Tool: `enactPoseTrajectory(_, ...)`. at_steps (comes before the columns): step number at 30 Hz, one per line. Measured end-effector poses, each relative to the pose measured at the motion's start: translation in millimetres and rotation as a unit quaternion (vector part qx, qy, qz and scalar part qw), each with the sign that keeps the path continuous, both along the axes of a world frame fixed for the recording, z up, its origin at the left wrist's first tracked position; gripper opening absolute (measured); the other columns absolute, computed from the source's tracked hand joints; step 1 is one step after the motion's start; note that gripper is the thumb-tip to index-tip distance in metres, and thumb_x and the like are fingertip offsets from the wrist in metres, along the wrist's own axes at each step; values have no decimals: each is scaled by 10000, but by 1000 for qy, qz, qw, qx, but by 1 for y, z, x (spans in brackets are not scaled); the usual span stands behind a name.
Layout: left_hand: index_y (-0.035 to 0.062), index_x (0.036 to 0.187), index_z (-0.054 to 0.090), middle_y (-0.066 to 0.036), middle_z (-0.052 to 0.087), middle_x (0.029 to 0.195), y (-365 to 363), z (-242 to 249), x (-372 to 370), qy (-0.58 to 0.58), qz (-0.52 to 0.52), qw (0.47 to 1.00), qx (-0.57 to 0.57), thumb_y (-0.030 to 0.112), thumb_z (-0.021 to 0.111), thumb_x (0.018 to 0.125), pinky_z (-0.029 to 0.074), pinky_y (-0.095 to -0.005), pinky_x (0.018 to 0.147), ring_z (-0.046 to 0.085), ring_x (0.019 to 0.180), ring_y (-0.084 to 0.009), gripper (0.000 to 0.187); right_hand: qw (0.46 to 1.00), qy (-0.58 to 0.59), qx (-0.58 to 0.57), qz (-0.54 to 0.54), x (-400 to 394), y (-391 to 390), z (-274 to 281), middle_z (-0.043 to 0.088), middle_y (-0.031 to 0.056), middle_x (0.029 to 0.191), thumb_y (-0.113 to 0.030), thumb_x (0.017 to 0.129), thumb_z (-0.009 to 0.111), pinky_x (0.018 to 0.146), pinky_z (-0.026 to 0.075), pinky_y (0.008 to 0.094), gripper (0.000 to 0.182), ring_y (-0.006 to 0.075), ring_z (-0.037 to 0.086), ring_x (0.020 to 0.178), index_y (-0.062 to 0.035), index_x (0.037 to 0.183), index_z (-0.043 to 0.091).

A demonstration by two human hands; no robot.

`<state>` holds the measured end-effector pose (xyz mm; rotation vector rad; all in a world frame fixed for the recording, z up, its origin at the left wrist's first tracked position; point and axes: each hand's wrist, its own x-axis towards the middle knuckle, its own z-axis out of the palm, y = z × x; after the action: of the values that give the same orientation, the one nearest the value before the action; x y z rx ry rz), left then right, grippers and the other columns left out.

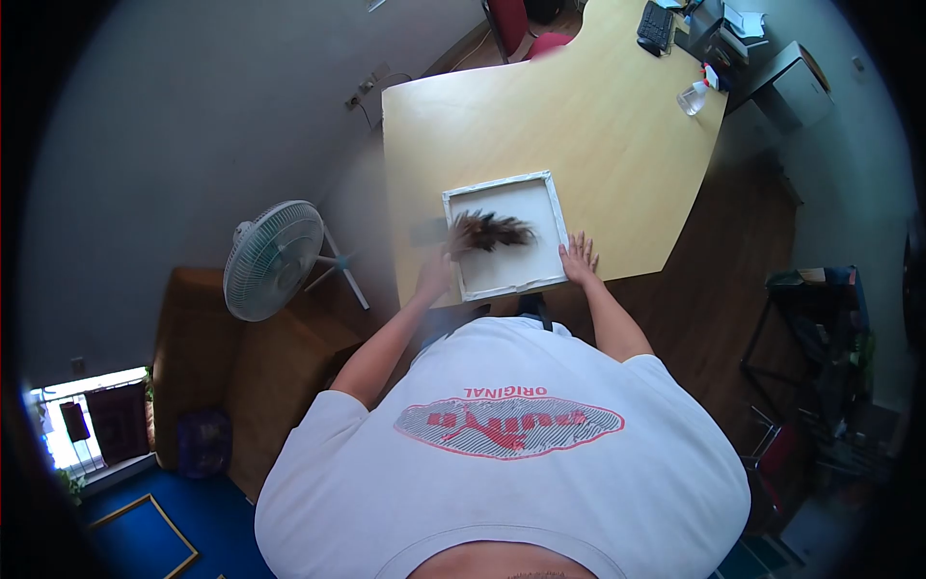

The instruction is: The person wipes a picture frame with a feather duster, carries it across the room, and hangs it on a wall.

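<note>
A white square canvas [506, 203] lies back side up on the table's near edge, its raised white stretcher frame showing. Over its recessed inside is a brown feather duster [492, 232], its tips smeared by motion. My left hand [436, 275], blurred at the canvas's left side, is closed at the duster's near end; the handle is hard to make out. On the other side, my right hand [579, 259] lies with fingers spread against the right edge of the canvas frame and on the tabletop.
The pale wooden table [540, 106] bears a spray bottle [693, 98] and a keyboard [655, 27] at the far right. A standing fan [275, 261] and a brown sofa [207, 357] are on the left. A dark rack [820, 299] stands to the right.
</note>
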<state>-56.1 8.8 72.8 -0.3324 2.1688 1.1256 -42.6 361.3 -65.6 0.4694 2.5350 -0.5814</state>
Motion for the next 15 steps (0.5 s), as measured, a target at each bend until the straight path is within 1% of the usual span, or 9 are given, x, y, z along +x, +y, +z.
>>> enactPoseTrajectory(2,39,1381,423,-284,548,1258,1,-25,-9,175,25,984,-23,293,393,991,413,-490,999,541,1155,-431,466,1000,-6,6,1,-2,-1,1,-87,67,1616,-590,978,230,1149,-31,594,695,324,-92,1479,-221,1550,90)
enactPoseTrajectory(3,33,1387,402,-293,547,1253,-1,-49,-12,224,11,973,-46,303,392,989,408,-512,996,535,1138,-464,482,1000,-9,4,-1,-2,-2,1,-86,67,1616,-592,977,232,1148,-29,595,698,326,-91,1479,-220,1550,89)
enactPoseTrajectory(7,19,1392,376,-298,535,1268,6,-61,8,168,14,985,-44,299,406,986,404,-513,1000,520,1157,-470,495,1000,-12,-4,-3,-2,1,2,-82,63,1617,-594,975,235,1147,-25,599,702,329,-90,1478,-220,1551,84)
enactPoseTrajectory(8,5,1355,381,-314,571,1163,4,-64,19,173,-20,983,-56,280,412,990,425,-531,933,556,1064,-483,458,1000,-10,-4,-3,-3,2,1,-82,63,1617,-594,975,235,1147,-25,599,702,329,-90,1478,-220,1551,84)
enactPoseTrajectory(9,-9,1317,386,-330,607,1057,1,-65,33,176,-55,980,-70,261,418,994,446,-550,865,592,970,-495,422,1000,-23,-10,0,-3,4,-3,-139,41,1608,-613,975,207,1136,-51,607,704,315,-132,1473,-242,1549,39)
enactPoseTrajectory(10,-9,1314,394,-337,602,1064,-3,-64,46,177,-69,980,-60,262,425,991,440,-551,876,585,980,-501,423,999,-35,-17,1,-3,5,-5,-195,19,1598,-632,974,178,1125,-77,614,706,301,-174,1467,-264,1548,-6)
enactPoseTrajectory(13,-15,1256,447,-355,596,1044,-15,-71,83,210,-87,973,-36,261,440,987,438,-555,875,560,1014,-519,386,999,-22,-27,1,1,4,-3,-191,19,1600,-628,976,179,1125,-78,613,705,303,-172,1467,-260,1548,-3)
enactPoseTrajectory(14,-11,1226,466,-356,596,1036,-20,-80,82,207,-90,974,-29,260,442,986,439,-553,874,557,1023,-515,363,1000,-13,-29,-1,0,3,-1,-191,19,1600,-628,976,179,1125,-78,613,705,303,-172,1467,-260,1548,-3)
enactPoseTrajectory(15,-11,1226,466,-356,596,1036,-22,-73,70,216,-91,972,-31,260,442,986,439,-553,874,557,1023,-515,363,999,-22,-27,-2,-1,2,0,-192,21,1599,-627,976,185,1125,-79,612,709,303,-176,1466,-254,1549,-5)
